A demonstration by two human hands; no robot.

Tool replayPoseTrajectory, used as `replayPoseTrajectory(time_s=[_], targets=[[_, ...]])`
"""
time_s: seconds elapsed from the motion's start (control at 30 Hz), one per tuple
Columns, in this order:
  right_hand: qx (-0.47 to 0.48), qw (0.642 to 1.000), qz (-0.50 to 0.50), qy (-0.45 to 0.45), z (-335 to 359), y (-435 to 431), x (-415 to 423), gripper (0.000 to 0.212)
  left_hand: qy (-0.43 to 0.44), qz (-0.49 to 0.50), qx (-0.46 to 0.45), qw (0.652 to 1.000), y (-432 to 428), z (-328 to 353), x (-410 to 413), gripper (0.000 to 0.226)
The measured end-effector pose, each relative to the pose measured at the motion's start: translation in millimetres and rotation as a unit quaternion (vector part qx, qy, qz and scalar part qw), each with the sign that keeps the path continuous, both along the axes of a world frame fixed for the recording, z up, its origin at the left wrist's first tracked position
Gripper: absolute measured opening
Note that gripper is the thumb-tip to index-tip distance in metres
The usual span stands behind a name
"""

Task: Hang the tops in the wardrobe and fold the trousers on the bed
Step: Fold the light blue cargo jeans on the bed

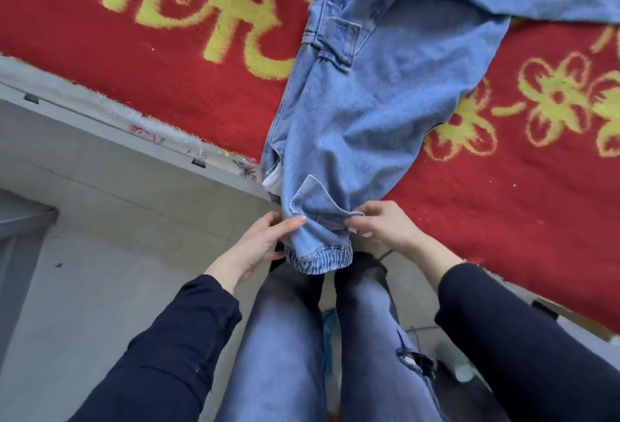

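Our left hand and right hand pinch the jeans leg from either side. Its elastic cuff hangs just below our grip, and the red blanket lies beyond.

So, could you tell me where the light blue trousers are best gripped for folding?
The elasticated end, one hand each side, from the near edge of the bed: the trousers lie lengthwise away from it. The left hand and right hand grip there.
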State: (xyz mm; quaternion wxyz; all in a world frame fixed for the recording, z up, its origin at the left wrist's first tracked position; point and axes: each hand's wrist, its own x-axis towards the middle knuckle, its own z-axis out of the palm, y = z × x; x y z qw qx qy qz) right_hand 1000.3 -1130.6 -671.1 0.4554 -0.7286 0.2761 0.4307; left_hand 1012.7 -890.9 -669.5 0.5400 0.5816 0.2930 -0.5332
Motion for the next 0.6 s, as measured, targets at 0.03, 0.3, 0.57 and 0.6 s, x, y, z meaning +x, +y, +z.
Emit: replayPoseTrajectory(time_s=[0.03, 0.3, 0.57, 0.6], targets=[[0.01, 1.0, 0.011, -0.006, -0.6, 1.5, 4.1, 0.016, -0.007, 0.02, 0.004, 1.0, -0.7, -0.2, -7.8, 0.077], [-0.12, 0.981, 0.117, -0.093, -10.9, 9.0, -18.9, 0.022, -0.157, 0.096, 0.155, 0.971, -26.5, -5.3, -70.4, 0.024], [-0.044, 0.97, 0.219, -0.094, -37.7, 21.0, -103.2, 0.075, -0.051, 0.268, -0.031, 0.961, -19.8, 17.0, -74.5, 0.013], [-0.036, 0.977, 0.174, -0.119, -34.8, 27.6, -106.0, 0.07, -0.035, 0.27, -0.067, 0.96, -18.1, 21.9, -73.8, 0.013]])
